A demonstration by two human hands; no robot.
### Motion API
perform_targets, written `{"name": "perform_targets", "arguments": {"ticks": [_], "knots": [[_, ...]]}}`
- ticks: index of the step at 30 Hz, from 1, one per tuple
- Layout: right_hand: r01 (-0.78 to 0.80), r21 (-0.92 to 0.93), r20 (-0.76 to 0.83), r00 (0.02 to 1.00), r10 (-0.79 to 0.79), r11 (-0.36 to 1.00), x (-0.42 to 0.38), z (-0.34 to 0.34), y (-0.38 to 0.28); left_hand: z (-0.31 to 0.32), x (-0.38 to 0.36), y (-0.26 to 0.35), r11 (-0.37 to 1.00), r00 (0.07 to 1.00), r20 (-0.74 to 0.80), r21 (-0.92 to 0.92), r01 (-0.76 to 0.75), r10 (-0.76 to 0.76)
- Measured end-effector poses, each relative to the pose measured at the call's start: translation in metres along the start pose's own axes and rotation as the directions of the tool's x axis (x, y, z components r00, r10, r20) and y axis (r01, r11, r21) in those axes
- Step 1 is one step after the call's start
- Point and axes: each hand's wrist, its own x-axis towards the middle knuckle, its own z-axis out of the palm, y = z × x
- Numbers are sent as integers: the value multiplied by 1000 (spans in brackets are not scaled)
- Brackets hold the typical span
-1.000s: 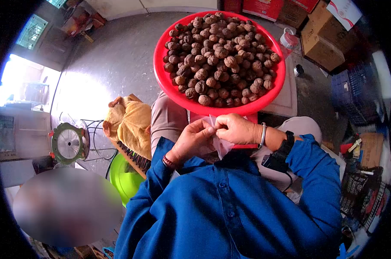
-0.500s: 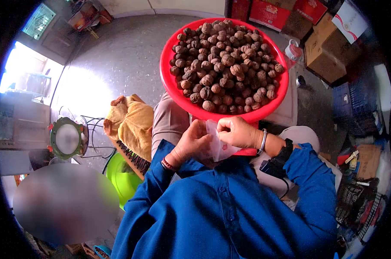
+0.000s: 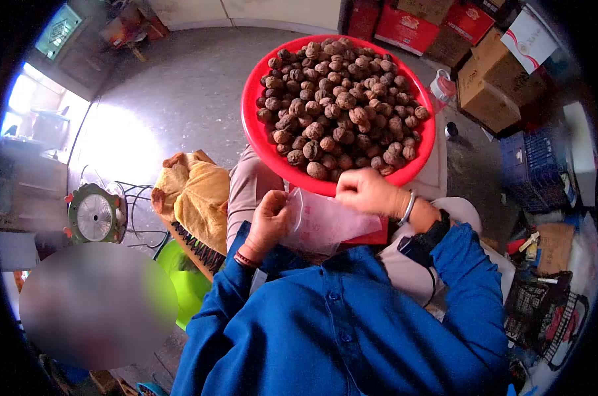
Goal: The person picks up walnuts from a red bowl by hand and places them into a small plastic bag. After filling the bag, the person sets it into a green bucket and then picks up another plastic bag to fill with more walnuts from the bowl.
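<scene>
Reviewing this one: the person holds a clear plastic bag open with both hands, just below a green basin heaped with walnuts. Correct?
One detail is off: the basin is red, not green, as the head view shows. The rest stands: left hand and right hand hold the clear plastic bag open just below the heaped walnuts.

Blue buttoned shirt [image 3: 352,323], silver bangle [image 3: 408,208], black wrist device [image 3: 432,232]

Fisheye view with heavy black vignette and curved edges. Daylight enters from upper left, blown out at the doorway [image 3: 32,109], with a white glare patch on the grey floor [image 3: 124,142]. Centre sharp and evenly lit; blurred oval patch lower left.
</scene>
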Motion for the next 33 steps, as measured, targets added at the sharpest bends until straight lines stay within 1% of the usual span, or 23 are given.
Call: {"name": "perform_targets", "arguments": {"ticks": [1,2,3,5,6,7,9,10,12,13,15,16,17,19,20,21,23,24,26,30,32,33], "knots": [[50,-68,-96,994,-56,996,1,-15,-3,-1,-2,3,1000,1000,-16,-14,15,-15],[35,-167,-230,970,-74,985,4,-26,6,-3,-4,3,996,1000,-5,-82,25,-26],[7,-263,-357,928,-104,965,5,-37,16,-6,-4,-1,996,1000,3,-87,30,-30],[-193,-172,-474,876,91,966,2,-59,14,-10,-2,-7,998,999,-3,-45,48,-48],[-123,-379,-538,836,-110,917,0,-64,22,-8,-2,-7,994,999,-18,-101,35,-37],[-154,-393,-529,844,-87,906,-1,-68,21,-9,0,-10,994,999,-10,-105,38,-39],[-145,-462,-508,852,-127,875,-1,-66,29,-15,3,-15,985,998,16,-159,67,-65],[-148,-464,-509,852,-125,874,-1,-64,30,-11,1,-5,976,995,35,-194,103,-98],[-189,-312,-396,917,54,931,0,-58,32,-13,1,-2,973,994,36,-205,108,-102],[-192,-312,-395,917,57,930,0,-55,33,-14,1,-2,970,994,35,-215,110,-105],[-173,-374,-316,947,50,911,1,-52,35,-16,2,-2,970,993,46,-213,114,-107],[-164,-499,-295,955,11,851,1,-51,30,-17,2,-3,971,993,55,-209,116,-107],[-165,-500,-295,955,12,850,2,-49,28,-17,3,-3,971,993,56,-210,116,-107],[-194,-641,-258,966,30,743,4,-45,23,-17,4,-5,967,990,60,-214,140,-130],[-214,-688,-257,965,43,694,5,-43,17,-17,4,-6,966,990,60,-215,141,-131],[-214,-688,-257,966,44,694,5,-42,16,-17,5,-7,965,991,63,-225,133,-122],[-244,-730,-270,961,59,639,5,-40,16,-18,5,-9,964,991,67,-235,127,-114],[-245,-729,-270,961,61,639,5,-40,18,-19,6,-9,970,992,63,-209,123,-112],[-247,-729,-328,945,-9,639,4,-42,21,-18,6,-8,976,992,60,-183,119,-110],[-309,-672,-389,921,34,673,2,-48,22,-16,5,-3,964,989,55,-221,147,-138],[-246,-700,-396,915,-77,670,0,-48,22,-16,5,-3,962,989,54,-227,149,-140],[-248,-700,-397,915,-76,669,0,-50,22,-17,5,-5,960,988,59,-235,152,-142]]}}
